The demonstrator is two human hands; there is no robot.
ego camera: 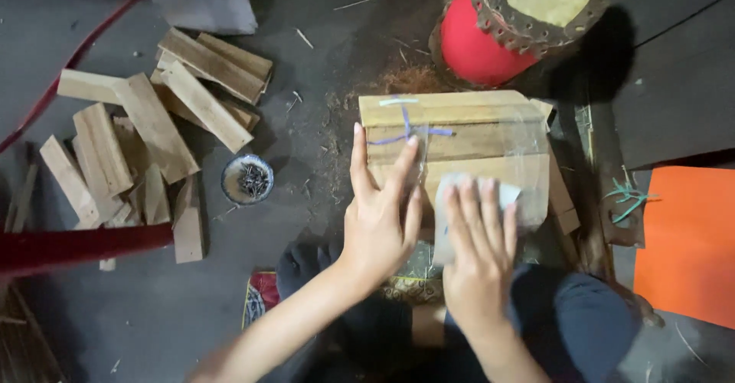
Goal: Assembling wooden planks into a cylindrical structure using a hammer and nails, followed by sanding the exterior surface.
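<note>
Wood block (459,134) lies at 12 o'clock from both hands, long axis running 9 to 3. Left hand (379,215) presses flat on its near-left edge, fingers spread. Right hand (478,249), fingers together, flattens a white sheet (509,194) against the near face.

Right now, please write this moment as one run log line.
left hand flat on wooden block | right hand pressing pale sheet | nail bowl left

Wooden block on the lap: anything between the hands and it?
Left hand lies flat on the wooden block directly. Under the right hand sits a pale sheet, apparently over clear film on the block.
</note>
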